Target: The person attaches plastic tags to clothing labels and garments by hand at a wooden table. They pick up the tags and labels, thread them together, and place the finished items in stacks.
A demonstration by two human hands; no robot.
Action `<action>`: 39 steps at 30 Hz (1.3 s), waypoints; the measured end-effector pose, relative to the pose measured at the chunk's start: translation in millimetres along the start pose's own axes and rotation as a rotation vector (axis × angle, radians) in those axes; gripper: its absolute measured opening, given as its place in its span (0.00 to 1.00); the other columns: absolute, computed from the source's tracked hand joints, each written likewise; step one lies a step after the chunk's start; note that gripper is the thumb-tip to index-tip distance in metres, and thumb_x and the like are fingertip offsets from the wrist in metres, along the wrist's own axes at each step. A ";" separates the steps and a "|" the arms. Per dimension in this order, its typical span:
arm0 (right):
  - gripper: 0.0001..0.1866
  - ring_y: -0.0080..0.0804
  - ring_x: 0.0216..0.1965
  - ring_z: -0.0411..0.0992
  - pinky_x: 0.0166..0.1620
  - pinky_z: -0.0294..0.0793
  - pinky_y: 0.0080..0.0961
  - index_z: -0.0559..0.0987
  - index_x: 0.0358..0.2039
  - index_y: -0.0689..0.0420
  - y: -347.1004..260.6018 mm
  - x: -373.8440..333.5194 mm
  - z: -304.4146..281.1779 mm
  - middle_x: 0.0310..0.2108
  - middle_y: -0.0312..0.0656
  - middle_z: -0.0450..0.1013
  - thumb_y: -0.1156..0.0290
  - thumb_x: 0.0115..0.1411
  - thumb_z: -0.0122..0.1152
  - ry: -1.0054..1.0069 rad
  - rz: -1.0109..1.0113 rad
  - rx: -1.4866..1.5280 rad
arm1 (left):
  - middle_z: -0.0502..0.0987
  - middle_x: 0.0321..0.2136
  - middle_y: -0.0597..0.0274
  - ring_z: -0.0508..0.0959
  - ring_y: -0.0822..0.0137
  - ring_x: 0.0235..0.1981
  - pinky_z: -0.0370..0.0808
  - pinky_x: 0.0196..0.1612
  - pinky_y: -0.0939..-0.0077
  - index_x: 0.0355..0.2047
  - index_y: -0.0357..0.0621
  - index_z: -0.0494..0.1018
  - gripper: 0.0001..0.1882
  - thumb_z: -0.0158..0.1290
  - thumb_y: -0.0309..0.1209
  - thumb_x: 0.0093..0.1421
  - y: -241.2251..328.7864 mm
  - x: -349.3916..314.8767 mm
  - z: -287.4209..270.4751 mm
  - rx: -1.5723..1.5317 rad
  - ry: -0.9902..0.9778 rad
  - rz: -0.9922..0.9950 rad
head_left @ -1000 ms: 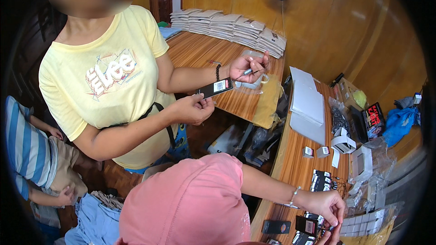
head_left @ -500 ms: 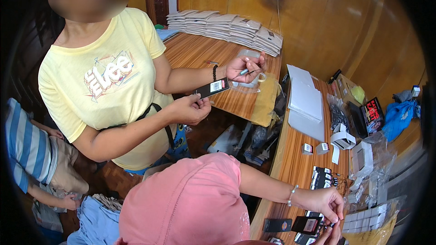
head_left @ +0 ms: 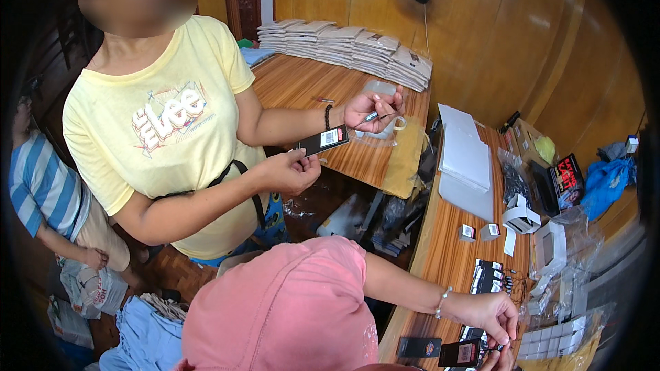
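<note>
At the lower right my left hand (head_left: 491, 315), with a beaded bracelet on its wrist, pinches the thin dark string of a black hang tag (head_left: 459, 354). Close against it, my right hand (head_left: 500, 359) is closed on the same string, partly cut off by the lower edge. The tag bears a white label and lies just left of my fingers. Another dark hang tag (head_left: 419, 347) lies flat beside it. Beyond my hands, several black tags with white labels (head_left: 487, 277) sit in a row, next to loose dark strings (head_left: 514, 285).
Across from me a person in a yellow shirt (head_left: 165, 117) holds a labelled black tag (head_left: 323, 141) and its string. Folded packs (head_left: 344, 48) are stacked behind. White sheets (head_left: 464, 148), small boxes (head_left: 489, 231) and plastic bags lie along my table. A striped-shirted person (head_left: 55, 185) is at left.
My hands stay together at the string, while the hang tag has shifted slightly left and down. The striped-shirted person's hand has risen from beside the blue cloth. The view has shifted slightly.
</note>
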State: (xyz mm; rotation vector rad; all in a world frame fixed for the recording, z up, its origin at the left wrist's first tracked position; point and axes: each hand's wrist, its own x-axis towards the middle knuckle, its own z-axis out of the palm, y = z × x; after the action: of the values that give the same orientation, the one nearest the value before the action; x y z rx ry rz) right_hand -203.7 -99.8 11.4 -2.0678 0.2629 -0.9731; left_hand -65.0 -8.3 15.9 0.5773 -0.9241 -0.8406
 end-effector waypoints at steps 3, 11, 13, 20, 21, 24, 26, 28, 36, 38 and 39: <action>0.11 0.31 0.42 0.66 0.45 0.66 0.25 0.72 0.40 0.64 5.5 0.1 0.7 0.41 0.47 0.67 0.76 0.56 0.53 -0.001 -0.101 0.008 | 0.76 0.24 0.53 0.75 0.72 0.21 0.74 0.25 0.84 0.26 0.30 0.70 0.05 0.55 0.19 0.48 0.2 -0.6 1.4 -0.009 0.001 0.004; 0.15 0.32 0.43 0.66 0.46 0.65 0.26 0.67 0.46 0.62 16.6 -1.7 1.1 0.42 0.48 0.67 0.76 0.57 0.50 -0.047 -0.059 0.112 | 0.76 0.25 0.54 0.76 0.72 0.25 0.73 0.26 0.85 0.26 0.32 0.69 0.04 0.53 0.21 0.51 4.2 -5.0 1.1 0.058 -0.025 -0.003; 0.18 0.32 0.45 0.65 0.48 0.64 0.27 0.63 0.49 0.61 15.4 1.0 2.3 0.44 0.49 0.66 0.73 0.58 0.49 -0.079 0.062 0.142 | 0.76 0.24 0.57 0.76 0.71 0.25 0.72 0.27 0.83 0.26 0.33 0.70 0.04 0.53 0.22 0.51 11.3 -5.5 2.9 0.316 0.022 0.125; 0.14 0.32 0.42 0.67 0.46 0.66 0.26 0.67 0.44 0.62 17.8 -1.5 9.2 0.42 0.48 0.68 0.71 0.58 0.50 -0.114 0.248 0.301 | 0.74 0.24 0.55 0.75 0.62 0.28 0.70 0.32 0.75 0.27 0.33 0.71 0.06 0.53 0.24 0.48 31.6 -12.7 11.9 0.849 -0.019 0.441; 0.13 0.31 0.41 0.67 0.46 0.66 0.26 0.68 0.42 0.62 16.3 -1.0 10.0 0.42 0.47 0.68 0.71 0.58 0.50 -0.098 0.265 0.323 | 0.74 0.24 0.55 0.75 0.61 0.28 0.70 0.32 0.75 0.27 0.33 0.72 0.06 0.53 0.24 0.48 31.7 -13.2 11.9 0.891 -0.039 0.446; 0.10 0.29 0.40 0.67 0.45 0.67 0.25 0.70 0.38 0.62 13.2 -0.1 12.3 0.40 0.44 0.68 0.73 0.57 0.52 -0.064 0.247 0.382 | 0.74 0.23 0.55 0.75 0.62 0.27 0.70 0.31 0.76 0.27 0.34 0.72 0.06 0.53 0.25 0.48 30.4 -12.9 9.1 0.855 -0.031 0.381; 0.08 0.27 0.38 0.67 0.43 0.67 0.24 0.71 0.36 0.62 6.9 8.1 16.9 0.38 0.43 0.69 0.74 0.56 0.53 -0.057 0.147 0.401 | 0.74 0.23 0.56 0.75 0.66 0.27 0.70 0.30 0.77 0.26 0.35 0.73 0.06 0.53 0.25 0.48 35.9 -8.6 7.5 0.836 -0.044 0.329; 0.07 0.25 0.34 0.66 0.40 0.66 0.20 0.71 0.34 0.63 18.3 14.1 19.5 0.33 0.40 0.69 0.75 0.55 0.53 -0.011 0.088 0.365 | 0.75 0.24 0.60 0.74 0.72 0.27 0.70 0.30 0.79 0.27 0.35 0.73 0.06 0.53 0.25 0.48 23.4 6.2 -11.6 0.742 -0.072 0.261; 0.07 0.19 0.30 0.69 0.37 0.67 0.15 0.76 0.29 0.61 59.3 20.8 30.0 0.28 0.34 0.72 0.76 0.48 0.61 -0.062 0.387 0.679 | 0.75 0.28 0.64 0.74 0.77 0.31 0.72 0.35 0.84 0.30 0.35 0.74 0.07 0.55 0.23 0.50 12.7 21.6 -28.4 0.809 0.009 -0.098; 0.05 0.18 0.30 0.68 0.37 0.67 0.16 0.75 0.29 0.62 59.6 18.1 24.6 0.27 0.34 0.72 0.77 0.49 0.60 -0.049 0.385 0.747 | 0.75 0.27 0.64 0.74 0.77 0.29 0.72 0.34 0.85 0.31 0.34 0.74 0.07 0.55 0.23 0.50 7.6 22.9 -17.5 0.772 0.028 -0.102; 0.05 0.19 0.30 0.68 0.37 0.67 0.16 0.75 0.28 0.62 59.7 21.8 27.1 0.27 0.34 0.72 0.78 0.49 0.60 -0.050 0.363 0.764 | 0.75 0.27 0.64 0.74 0.77 0.29 0.72 0.34 0.85 0.31 0.34 0.74 0.07 0.55 0.23 0.50 11.8 25.6 -18.8 0.790 0.040 -0.104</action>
State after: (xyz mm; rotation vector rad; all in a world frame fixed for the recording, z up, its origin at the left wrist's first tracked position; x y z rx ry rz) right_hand -160.8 -133.0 -31.5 -1.2852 0.1895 -0.6542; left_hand -35.8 -21.4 26.9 1.3263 -1.1916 -0.5279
